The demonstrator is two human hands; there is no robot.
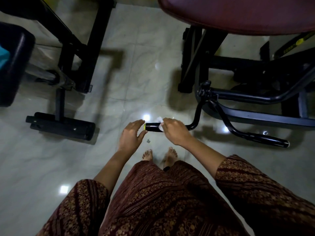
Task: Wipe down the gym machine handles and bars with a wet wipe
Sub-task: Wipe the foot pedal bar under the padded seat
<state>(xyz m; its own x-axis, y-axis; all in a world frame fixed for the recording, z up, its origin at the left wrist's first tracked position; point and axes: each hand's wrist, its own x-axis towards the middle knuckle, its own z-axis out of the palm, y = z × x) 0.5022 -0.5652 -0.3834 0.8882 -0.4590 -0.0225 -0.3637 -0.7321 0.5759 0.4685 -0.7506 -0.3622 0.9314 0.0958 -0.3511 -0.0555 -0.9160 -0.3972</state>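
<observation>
**Wiping the near handle: wipe on the grip**

Head view. The floor [139,68] is pale glossy tile with marble veining and bright lamp reflections. A black steel frame [80,53] stands at upper left, and a maroon padded seat [238,12] fills the upper right.

Centre frame: a curved black tube ends in a handle [152,127], a smooth dark cylinder with a yellow end cap. The right hand [173,131] lies over the inner end of the grip. Its fingers are curled down round the bar and clamp a white wet wipe [160,120] against it; a crumpled corner sticks up.

The left hand [132,135] is at the capped end, fingers straight and close together, thumb spread below. This is probably to steady the swinging arm; I cannot tell whether it touches.

A second handle [267,139] at lower right looks untouched. A small grey scrap [148,141] lies on the tile near the bare feet [159,155].
</observation>
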